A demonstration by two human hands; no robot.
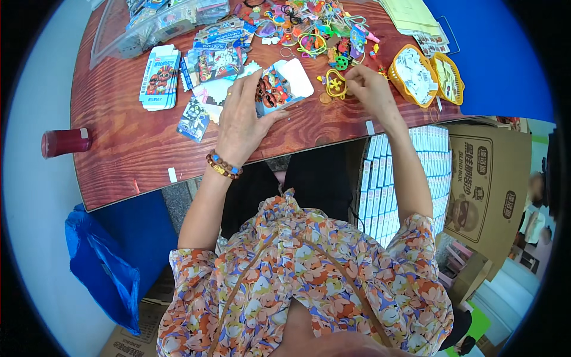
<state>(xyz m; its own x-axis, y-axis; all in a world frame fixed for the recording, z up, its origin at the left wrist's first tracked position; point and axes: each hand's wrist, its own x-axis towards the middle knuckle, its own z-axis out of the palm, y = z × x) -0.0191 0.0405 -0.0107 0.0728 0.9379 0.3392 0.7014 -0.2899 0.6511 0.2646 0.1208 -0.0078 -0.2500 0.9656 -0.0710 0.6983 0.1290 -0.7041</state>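
Floral shirt (297,256) fills the near end. Off to the right, a big cardboard box (485,184) has bold dark lettering plus a cartoon head, all tipped sideways, and beside it rows of small white boxes (407,178), labels too tiny to read, partly blocked by the right forearm.

Left hand (241,113) is palm down, fingers along one side and thumb at the near edge, gripping a small printed carton (273,92) with its white flap open; the hand hides part of the print. Right hand (369,89) is bent inward, fingertips down at a yellow toy (335,84) on the table; can't tell if it's actually pinched. Blue-and-white cards (160,80) with red characters sit further left. Way back there's a jumbled trinket heap (315,30), plus a clear bin (157,30) cut off up top.
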